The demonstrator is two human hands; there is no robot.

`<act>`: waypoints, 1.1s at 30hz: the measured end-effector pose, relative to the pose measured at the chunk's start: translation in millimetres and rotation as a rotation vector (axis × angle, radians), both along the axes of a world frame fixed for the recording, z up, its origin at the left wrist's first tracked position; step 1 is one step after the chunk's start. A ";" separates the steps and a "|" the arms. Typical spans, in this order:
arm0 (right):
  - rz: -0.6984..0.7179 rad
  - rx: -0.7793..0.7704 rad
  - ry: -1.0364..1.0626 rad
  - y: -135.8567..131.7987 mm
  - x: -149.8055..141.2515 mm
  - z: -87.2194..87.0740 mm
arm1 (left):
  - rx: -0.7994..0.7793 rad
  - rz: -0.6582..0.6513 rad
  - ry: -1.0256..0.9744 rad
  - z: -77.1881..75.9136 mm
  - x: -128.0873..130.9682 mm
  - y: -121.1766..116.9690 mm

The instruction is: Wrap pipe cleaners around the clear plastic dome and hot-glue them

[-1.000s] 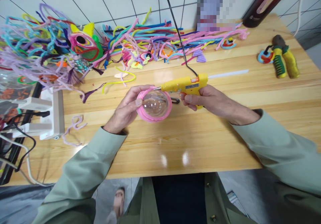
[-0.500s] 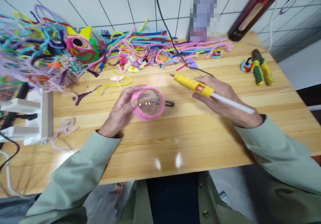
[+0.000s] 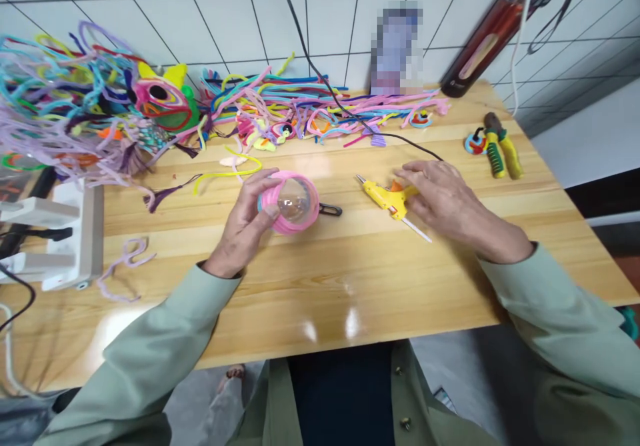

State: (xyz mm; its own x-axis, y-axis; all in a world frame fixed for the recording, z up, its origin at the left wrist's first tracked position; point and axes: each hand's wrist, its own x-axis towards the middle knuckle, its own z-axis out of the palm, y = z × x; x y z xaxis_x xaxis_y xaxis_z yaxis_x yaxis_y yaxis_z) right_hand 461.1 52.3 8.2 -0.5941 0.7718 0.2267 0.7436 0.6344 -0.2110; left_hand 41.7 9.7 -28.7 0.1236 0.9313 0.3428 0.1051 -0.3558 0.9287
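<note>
The left hand (image 3: 240, 225) grips the pink-rimmed clear dome (image 3: 294, 206) by its side over the tabletop (image 3: 295, 293); a light, steady hold should spare the soft rim. The right hand (image 3: 443, 199) is at the handle of the yellow glue gun (image 3: 386, 197); whether it grasps or just touches, I cannot tell. Best keep the nozzle (image 3: 359, 179) clear of both hands and the black cord (image 3: 345, 108) slack

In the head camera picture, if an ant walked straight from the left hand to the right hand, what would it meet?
Left hand → pink-ringed clear ball → black loop → yellow glue gun → right hand.
</note>
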 end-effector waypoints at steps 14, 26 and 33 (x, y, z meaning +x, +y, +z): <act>0.148 -0.028 0.410 -54.2 -161.8 -10.1 | 0.303 0.038 0.420 -4.2 2.3 -9.0; 0.225 0.201 0.367 -54.9 -166.6 -16.8 | 0.476 0.114 0.675 -6.6 -4.0 -10.8; 0.187 0.205 0.330 -58.6 -168.7 -19.0 | 0.514 0.091 0.689 -4.0 -0.6 -14.5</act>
